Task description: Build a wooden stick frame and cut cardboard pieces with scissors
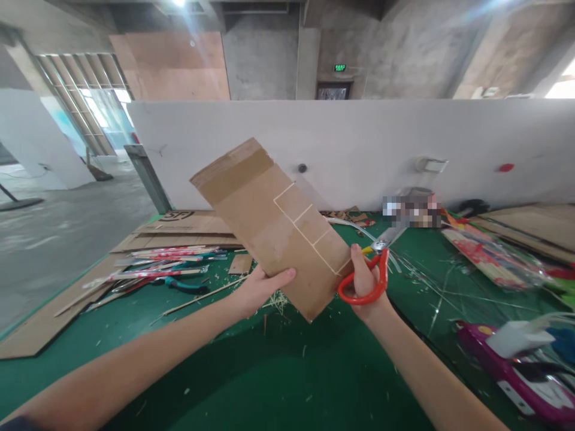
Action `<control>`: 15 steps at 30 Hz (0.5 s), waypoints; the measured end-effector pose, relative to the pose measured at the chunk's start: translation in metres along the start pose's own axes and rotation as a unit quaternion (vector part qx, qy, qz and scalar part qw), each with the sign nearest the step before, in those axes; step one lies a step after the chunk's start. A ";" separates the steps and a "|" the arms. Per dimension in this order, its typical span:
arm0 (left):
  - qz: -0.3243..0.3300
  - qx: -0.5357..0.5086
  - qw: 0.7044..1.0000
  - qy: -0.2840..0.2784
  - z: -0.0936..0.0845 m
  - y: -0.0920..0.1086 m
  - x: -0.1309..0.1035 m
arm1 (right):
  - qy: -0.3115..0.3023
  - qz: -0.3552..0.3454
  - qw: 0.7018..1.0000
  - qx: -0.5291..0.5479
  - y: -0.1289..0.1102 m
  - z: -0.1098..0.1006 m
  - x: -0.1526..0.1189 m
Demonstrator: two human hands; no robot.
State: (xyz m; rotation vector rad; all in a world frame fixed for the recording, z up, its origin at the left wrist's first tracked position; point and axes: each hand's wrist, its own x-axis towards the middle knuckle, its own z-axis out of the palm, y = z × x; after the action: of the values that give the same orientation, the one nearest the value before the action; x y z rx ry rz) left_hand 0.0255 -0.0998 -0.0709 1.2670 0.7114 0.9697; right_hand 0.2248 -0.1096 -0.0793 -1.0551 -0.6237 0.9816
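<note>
A long brown cardboard piece (269, 224) is held up over the green table, tilted up to the left, with pale lines marking small squares near its right edge. My left hand (258, 290) grips its lower left edge, thumb on the front. My right hand (365, 278) holds red-handled scissors (375, 266) at the cardboard's lower right edge. The blades point up to the right, away from the sheet, and look almost closed.
Flat cardboard sheets (179, 230) and several sticks and strips (166, 266) lie at the left on the green table (287, 371). Teal-handled pliers (182, 284) rest nearby. Colourful wrapped items (494, 257) and a purple device (516, 365) sit at the right. A white wall (359, 149) stands behind.
</note>
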 end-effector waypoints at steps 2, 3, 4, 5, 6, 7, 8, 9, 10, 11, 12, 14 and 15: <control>-0.001 -0.083 0.996 0.013 -0.008 0.003 0.007 | -0.034 -0.016 0.999 -0.036 -0.002 -0.003 0.003; 0.005 -0.110 0.994 0.025 -0.013 0.005 0.011 | -0.047 -0.026 0.997 -0.059 -0.004 -0.006 0.005; 0.020 -0.132 0.990 0.043 -0.018 0.008 0.015 | -0.058 -0.034 0.994 -0.085 -0.006 -0.009 0.007; 0.036 -0.147 0.987 0.061 -0.024 0.012 0.020 | -0.067 -0.040 0.991 -0.111 -0.008 -0.012 0.009; 0.047 -0.157 0.984 0.073 -0.029 0.015 0.024 | -0.075 -0.043 0.987 -0.135 -0.010 -0.015 0.011; 0.057 -0.164 0.981 0.082 -0.034 0.018 0.028 | -0.085 -0.041 0.983 -0.156 -0.011 -0.018 0.013; 0.067 -0.170 0.979 0.086 -0.038 0.020 0.031 | -0.102 -0.033 0.979 -0.176 -0.011 -0.020 0.015; 0.076 -0.177 0.977 0.087 -0.042 0.023 0.034 | -0.117 -0.024 0.974 -0.192 -0.012 -0.022 0.016; 0.086 -0.183 0.975 0.090 -0.046 0.025 0.037 | -0.129 -0.017 0.971 -0.203 -0.011 -0.024 0.016; 0.095 -0.188 0.973 0.094 -0.049 0.026 0.039 | -0.138 -0.013 0.968 -0.209 -0.010 -0.026 0.017; 0.100 -0.192 0.971 0.102 -0.051 0.027 0.041 | -0.145 -0.014 0.966 -0.212 -0.010 -0.027 0.017; 0.103 -0.195 0.968 0.122 -0.056 0.029 0.043 | -0.152 -0.027 0.963 -0.223 -0.009 -0.030 0.018; 0.101 -0.197 0.966 0.131 -0.058 0.030 0.045 | -0.153 -0.034 0.959 -0.235 -0.009 -0.032 0.019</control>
State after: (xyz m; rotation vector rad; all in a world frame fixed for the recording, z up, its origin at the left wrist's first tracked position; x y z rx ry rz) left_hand -0.0114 -0.0331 -0.0494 0.8785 0.5602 1.3886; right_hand 0.2626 -0.1074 -0.0835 -1.2960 -1.1841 0.9680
